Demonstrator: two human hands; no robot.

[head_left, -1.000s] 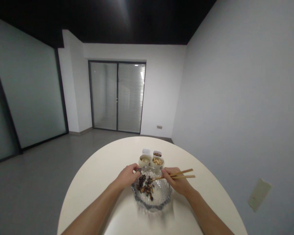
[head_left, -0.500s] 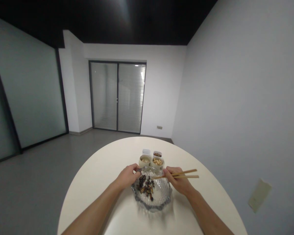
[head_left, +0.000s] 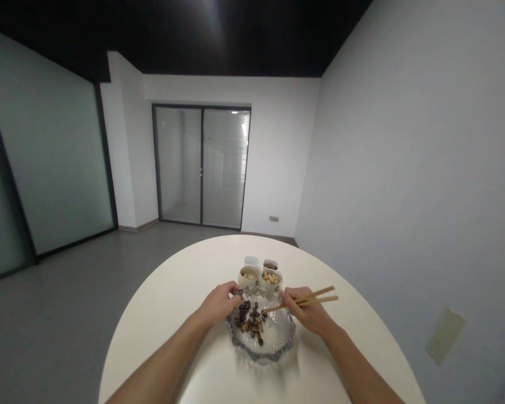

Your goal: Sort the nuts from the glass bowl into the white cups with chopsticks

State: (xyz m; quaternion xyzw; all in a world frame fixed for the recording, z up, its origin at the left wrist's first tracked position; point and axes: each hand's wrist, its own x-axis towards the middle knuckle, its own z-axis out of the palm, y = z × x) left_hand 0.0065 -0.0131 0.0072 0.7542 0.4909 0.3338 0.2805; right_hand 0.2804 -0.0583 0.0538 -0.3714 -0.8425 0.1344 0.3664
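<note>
A scalloped clear glass bowl (head_left: 280,339) stands in front of me, with dark red and brown dried pieces (head_left: 249,324) heaped in its left half. My left hand (head_left: 222,301) is closed on the bowl's left rear rim, thumb over the edge. In my right hand (head_left: 305,310) is a pair of wooden chopsticks (head_left: 317,299), their tips down inside the bowl at the right side of the pieces. Whether a piece is pinched between the tips is too small to tell.
Behind the bowl stand a cup with pale contents (head_left: 248,275), a cup of peanuts (head_left: 271,279), a small tub of brown pieces (head_left: 271,265) and a white tub (head_left: 251,261). All rest on a round white table (head_left: 164,297). A wall (head_left: 404,168) rises on the right.
The chopstick tips have dipped lower and slightly right within the bowl, and the rear ends have tilted up a little. My left hand keeps its place on the rim.
</note>
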